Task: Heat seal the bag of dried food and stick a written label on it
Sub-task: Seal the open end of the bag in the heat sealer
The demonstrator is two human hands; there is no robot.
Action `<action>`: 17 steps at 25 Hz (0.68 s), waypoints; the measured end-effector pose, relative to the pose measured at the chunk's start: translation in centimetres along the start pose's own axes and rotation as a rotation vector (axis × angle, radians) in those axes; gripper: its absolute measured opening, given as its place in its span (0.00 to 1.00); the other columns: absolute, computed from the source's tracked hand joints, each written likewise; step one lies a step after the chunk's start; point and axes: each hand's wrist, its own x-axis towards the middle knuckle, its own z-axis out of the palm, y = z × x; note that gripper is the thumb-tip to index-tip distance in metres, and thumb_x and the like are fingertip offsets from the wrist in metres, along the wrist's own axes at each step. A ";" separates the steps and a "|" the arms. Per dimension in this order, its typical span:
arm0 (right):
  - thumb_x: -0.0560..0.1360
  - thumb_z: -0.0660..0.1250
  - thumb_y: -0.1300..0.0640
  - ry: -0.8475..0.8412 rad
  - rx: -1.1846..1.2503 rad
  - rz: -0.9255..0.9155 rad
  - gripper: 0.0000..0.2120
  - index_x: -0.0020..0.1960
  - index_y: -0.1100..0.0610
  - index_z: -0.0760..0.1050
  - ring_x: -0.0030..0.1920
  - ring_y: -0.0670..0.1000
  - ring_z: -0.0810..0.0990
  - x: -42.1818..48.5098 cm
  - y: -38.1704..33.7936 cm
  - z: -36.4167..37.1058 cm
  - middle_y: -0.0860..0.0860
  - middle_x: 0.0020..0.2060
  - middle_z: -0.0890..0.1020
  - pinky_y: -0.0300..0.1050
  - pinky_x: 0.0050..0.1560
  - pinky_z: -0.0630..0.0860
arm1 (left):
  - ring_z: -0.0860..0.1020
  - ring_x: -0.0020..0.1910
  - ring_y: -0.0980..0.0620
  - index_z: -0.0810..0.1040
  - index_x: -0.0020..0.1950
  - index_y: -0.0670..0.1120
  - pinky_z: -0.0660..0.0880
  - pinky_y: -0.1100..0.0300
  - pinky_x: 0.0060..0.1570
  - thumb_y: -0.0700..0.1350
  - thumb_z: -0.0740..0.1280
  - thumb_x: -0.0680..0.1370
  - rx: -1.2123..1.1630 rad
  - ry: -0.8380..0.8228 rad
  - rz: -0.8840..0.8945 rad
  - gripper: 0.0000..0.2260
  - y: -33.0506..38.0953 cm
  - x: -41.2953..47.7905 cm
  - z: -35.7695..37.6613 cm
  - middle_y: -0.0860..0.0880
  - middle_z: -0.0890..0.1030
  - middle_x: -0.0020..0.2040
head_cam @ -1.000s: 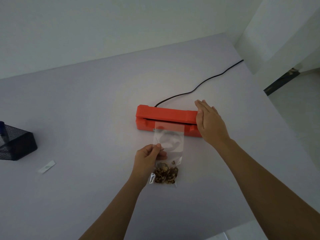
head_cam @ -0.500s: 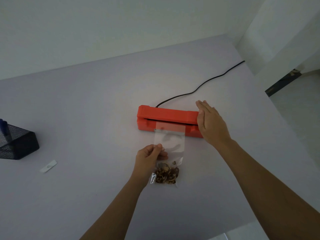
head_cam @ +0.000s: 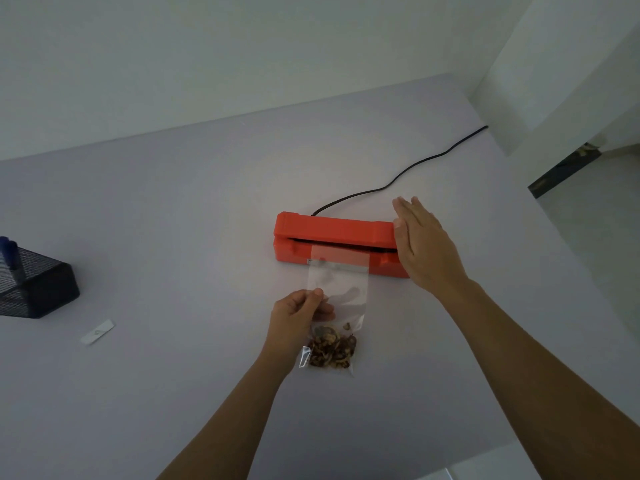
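Right hand [head_cam: 426, 251] lifted flat, hiding sealer [head_cam: 332, 233] end, left hand [head_cam: 298, 317] pinching bag [head_cam: 337, 292], mouth indistinct

I read this feed as dim and low in contrast: the light is soft and diffuse, with no hard shadows. The table [head_cam: 173, 237] carries a cool lavender cast, and its brightest patch lies around the sealer [head_cam: 332, 230]. The front face of the mesh holder [head_cam: 41, 292] is nearly black. The bag [head_cam: 337, 289] shows small glints at its lower left corner. Wide-angle distortion bows the table's far edge and stretches everything at the bottom border. The right hand [head_cam: 426, 251] looks slightly soft, while the centre is sharp.
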 end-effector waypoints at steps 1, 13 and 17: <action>0.81 0.45 0.51 0.036 0.046 -0.014 0.24 0.73 0.59 0.59 0.75 0.50 0.55 0.0 -0.6 -0.7 0.53 0.73 0.64 0.50 0.75 0.52 | 0.83 0.36 0.51 0.80 0.43 0.40 0.79 0.62 0.34 0.42 0.63 0.79 0.005 0.002 0.001 0.10 0.1 0.0 0.0 0.42 0.84 0.38; 0.71 0.62 0.35 0.012 0.474 0.318 0.40 0.75 0.54 0.54 0.73 0.47 0.59 -4.4 2.1 -0.6 0.50 0.74 0.60 0.45 0.72 0.56 | 0.82 0.41 0.47 0.81 0.43 0.43 0.79 0.57 0.38 0.45 0.64 0.78 0.125 0.064 0.058 0.09 -0.7 0.3 0.0 0.46 0.84 0.39; 0.73 0.68 0.47 -0.066 0.427 0.245 0.38 0.75 0.54 0.52 0.68 0.41 0.59 -4.6 2.1 1.0 0.51 0.73 0.61 0.39 0.66 0.56 | 0.80 0.40 0.52 0.80 0.51 0.45 0.77 0.61 0.43 0.50 0.63 0.78 0.431 0.125 0.140 0.10 -0.4 -0.1 0.3 0.50 0.83 0.42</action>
